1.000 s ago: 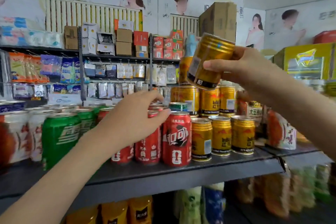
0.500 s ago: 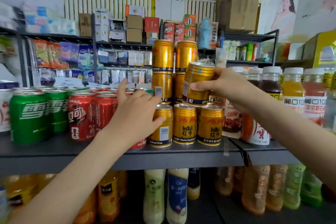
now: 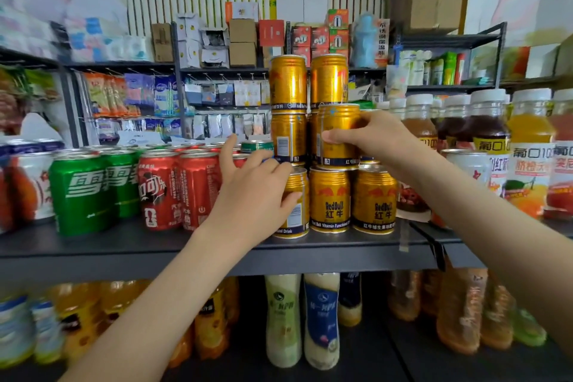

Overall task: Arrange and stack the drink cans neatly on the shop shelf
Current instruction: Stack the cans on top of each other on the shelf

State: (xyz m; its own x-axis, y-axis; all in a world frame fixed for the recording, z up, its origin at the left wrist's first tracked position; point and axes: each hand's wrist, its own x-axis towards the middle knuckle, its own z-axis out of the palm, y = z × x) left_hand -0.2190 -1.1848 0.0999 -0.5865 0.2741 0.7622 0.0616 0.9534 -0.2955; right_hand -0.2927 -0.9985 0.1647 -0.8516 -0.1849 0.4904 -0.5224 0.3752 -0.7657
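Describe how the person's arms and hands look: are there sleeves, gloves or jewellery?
The left forearm and right forearm are bare to the picture's edge; no sleeve shows. The left hand and right hand wear no gloves; no ring, watch or bracelet is visible.

Shelf (image 3: pixel 124 245): dark grey metal board, level, with a plain front lip. Standing directly on it, left to right:
- white-and-orange cans (image 3: pixel 31 186), far left, blurred
- green cans (image 3: pixel 83 192), upright, several rows deep
- red cola cans (image 3: pixel 161 192), just beside the green ones
- gold cans (image 3: pixel 330 198), three upright in the front row, close together, with more gold cans stacked above them
- white-capped juice bottles (image 3: pixel 530 158), upright at the right end
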